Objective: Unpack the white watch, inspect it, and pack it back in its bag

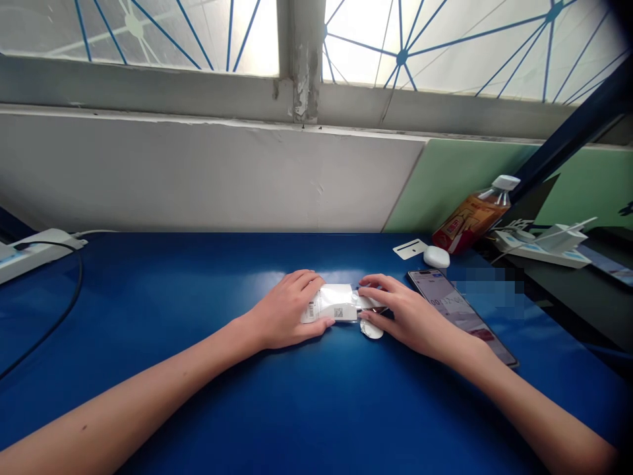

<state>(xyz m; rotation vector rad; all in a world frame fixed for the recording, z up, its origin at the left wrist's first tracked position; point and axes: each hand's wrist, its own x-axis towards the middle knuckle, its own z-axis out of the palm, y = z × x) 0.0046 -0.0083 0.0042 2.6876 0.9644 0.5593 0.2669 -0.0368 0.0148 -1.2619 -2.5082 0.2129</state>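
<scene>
Both hands rest on a small white packet (336, 303) that lies flat near the middle of the blue surface (198, 297). The left hand (289, 310) curls loosely over the packet's barcode end and pins it down. The right hand (400, 313) has its fingertips closed on the other end, where a thin flap sticks out. A small white disc (370, 328) lies just beside the packet, under the right fingers.

To handle the packet well, keep the left hand pressing downward so it cannot slide, and pull the flap with the right fingertips in line with the packet, low to the surface.

A phone (462, 313) lies near the right wrist; a bottle (475, 214) lies farther back.
</scene>
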